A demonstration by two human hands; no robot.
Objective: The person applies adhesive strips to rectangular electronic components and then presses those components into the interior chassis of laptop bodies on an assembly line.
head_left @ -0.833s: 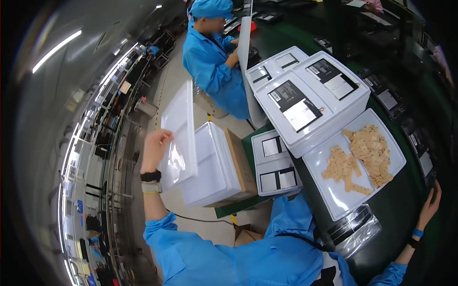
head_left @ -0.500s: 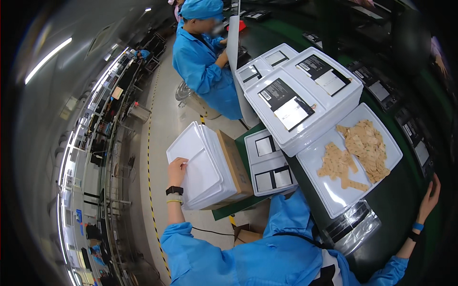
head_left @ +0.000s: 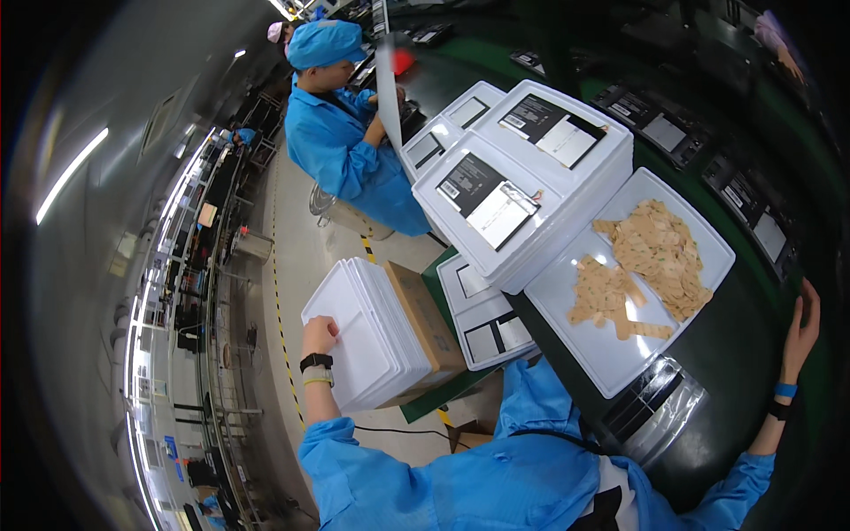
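My left hand is closed at the left rim of the top white plastic tray, fingers curled. Below that tray is a stack of similar ones, against a brown cardboard box. Far to the right, my right hand is open with fingers stretched, near the dark green table and a row of flat black devices with pale panels. Nothing shows in it. Between my arms, a white tray bears a heap of small tan strips.
A tall stack of white trays carries black-and-silver flat packs. Below it lies another tray with similar packs. Clear plastic bags lie on the table's near edge. A co-worker in blue stands ahead, behind an upright pale panel.
The whole view has shifted, with the trays and co-worker now further left. My left hand's fingers look more curled at the tray rim. The right hand stays open.
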